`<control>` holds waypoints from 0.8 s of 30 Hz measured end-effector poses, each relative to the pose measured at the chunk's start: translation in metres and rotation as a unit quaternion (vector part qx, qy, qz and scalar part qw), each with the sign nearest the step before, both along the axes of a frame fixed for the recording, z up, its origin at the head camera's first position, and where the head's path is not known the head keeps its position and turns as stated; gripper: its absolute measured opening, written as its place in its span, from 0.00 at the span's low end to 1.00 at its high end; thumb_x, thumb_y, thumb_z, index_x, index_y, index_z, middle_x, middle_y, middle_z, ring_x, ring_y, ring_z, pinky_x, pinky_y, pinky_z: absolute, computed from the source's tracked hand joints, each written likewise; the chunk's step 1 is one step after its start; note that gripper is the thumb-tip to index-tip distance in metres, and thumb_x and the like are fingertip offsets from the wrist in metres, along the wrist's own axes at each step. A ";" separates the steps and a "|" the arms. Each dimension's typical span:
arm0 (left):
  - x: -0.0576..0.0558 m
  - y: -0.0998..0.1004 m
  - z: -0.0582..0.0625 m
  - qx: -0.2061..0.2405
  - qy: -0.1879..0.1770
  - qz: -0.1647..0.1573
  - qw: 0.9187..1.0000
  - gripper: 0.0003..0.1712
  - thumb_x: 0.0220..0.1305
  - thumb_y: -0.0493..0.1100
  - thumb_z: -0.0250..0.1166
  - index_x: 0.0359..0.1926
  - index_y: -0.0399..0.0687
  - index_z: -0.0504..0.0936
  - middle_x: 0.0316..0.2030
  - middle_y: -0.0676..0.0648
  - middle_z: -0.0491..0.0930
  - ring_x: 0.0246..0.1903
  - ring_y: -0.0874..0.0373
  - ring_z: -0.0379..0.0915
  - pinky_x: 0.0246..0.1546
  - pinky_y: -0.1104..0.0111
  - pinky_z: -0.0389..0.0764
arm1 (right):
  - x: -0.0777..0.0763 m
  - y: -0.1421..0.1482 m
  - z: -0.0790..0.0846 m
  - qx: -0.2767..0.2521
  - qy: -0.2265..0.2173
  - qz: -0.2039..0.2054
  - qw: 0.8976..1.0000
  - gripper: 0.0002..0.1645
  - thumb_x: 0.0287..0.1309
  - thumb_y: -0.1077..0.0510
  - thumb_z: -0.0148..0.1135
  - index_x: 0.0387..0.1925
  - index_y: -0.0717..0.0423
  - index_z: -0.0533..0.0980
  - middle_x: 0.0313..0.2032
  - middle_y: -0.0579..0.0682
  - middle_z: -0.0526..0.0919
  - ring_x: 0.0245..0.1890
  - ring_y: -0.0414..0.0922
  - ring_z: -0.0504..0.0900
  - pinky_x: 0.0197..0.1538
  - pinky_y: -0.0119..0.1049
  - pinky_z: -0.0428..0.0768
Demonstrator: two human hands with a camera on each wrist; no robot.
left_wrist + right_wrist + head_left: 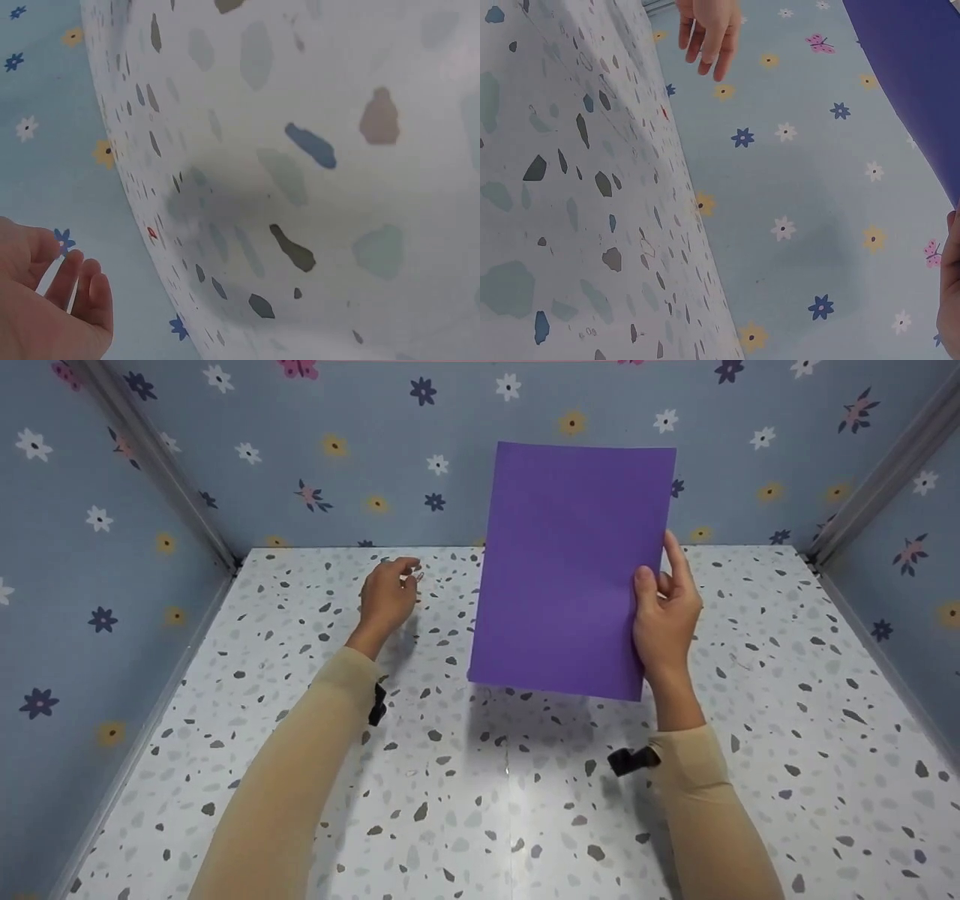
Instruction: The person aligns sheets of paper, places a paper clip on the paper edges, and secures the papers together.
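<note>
A purple sheet of paper [574, 570] is held upright above the speckled tabletop [480, 780], its top edge reaching up in front of the back wall. My right hand [666, 604] pinches its right edge, thumb on the near face and fingers behind. The sheet's edge also shows in the right wrist view [915, 75]. My left hand [390, 592] hovers over the tabletop to the left of the sheet, fingers loosely bent, holding nothing. It appears in the left wrist view [52, 300] and, from the far side, in the right wrist view [709, 34].
Blue walls with a flower print enclose the tabletop: back wall [375, 457], left wall [82, 585], right wall [907, 570]. Metal corner rails [157, 465] run down both back corners. A black strap [634, 760] sits on each beige sleeve.
</note>
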State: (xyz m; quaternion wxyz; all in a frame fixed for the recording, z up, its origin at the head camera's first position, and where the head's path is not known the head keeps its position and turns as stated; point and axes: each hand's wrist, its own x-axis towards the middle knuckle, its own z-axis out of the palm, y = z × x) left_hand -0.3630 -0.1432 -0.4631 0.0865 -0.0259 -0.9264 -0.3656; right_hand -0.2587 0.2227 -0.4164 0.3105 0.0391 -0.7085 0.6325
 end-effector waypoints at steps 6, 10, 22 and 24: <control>-0.008 -0.005 -0.003 -0.036 0.002 -0.028 0.999 0.23 0.79 0.36 0.57 0.70 0.42 0.79 0.62 0.35 0.80 0.64 0.39 0.74 0.65 0.47 0.74 | 0.001 0.000 0.000 -0.002 0.002 0.004 1.000 0.32 0.79 0.56 0.58 0.80 0.47 0.66 0.55 0.58 0.88 0.43 0.45 0.89 0.40 0.34 0.85; -0.011 -0.006 -0.002 -0.045 -0.017 -0.029 0.998 0.24 0.80 0.37 0.57 0.73 0.42 0.76 0.66 0.35 0.77 0.67 0.39 0.71 0.68 0.47 0.72 | 0.000 0.001 0.000 0.001 0.009 0.006 1.000 0.33 0.79 0.56 0.58 0.80 0.48 0.66 0.53 0.59 0.89 0.43 0.45 0.89 0.39 0.35 0.85; -0.015 -0.006 -0.008 -0.083 -0.107 -0.045 0.990 0.30 0.82 0.41 0.52 0.81 0.49 0.66 0.77 0.38 0.63 0.76 0.38 0.56 0.74 0.37 0.61 | 0.000 -0.001 -0.002 0.009 0.000 0.000 1.000 0.33 0.80 0.56 0.58 0.80 0.47 0.66 0.53 0.59 0.89 0.42 0.45 0.89 0.39 0.34 0.86; -0.015 -0.006 -0.009 -0.095 -0.111 -0.052 0.988 0.32 0.82 0.41 0.51 0.82 0.47 0.63 0.78 0.38 0.61 0.78 0.38 0.54 0.76 0.40 0.59 | 0.000 -0.001 -0.003 0.015 0.000 0.002 1.000 0.33 0.80 0.55 0.58 0.80 0.47 0.66 0.52 0.59 0.89 0.41 0.45 0.89 0.39 0.34 0.85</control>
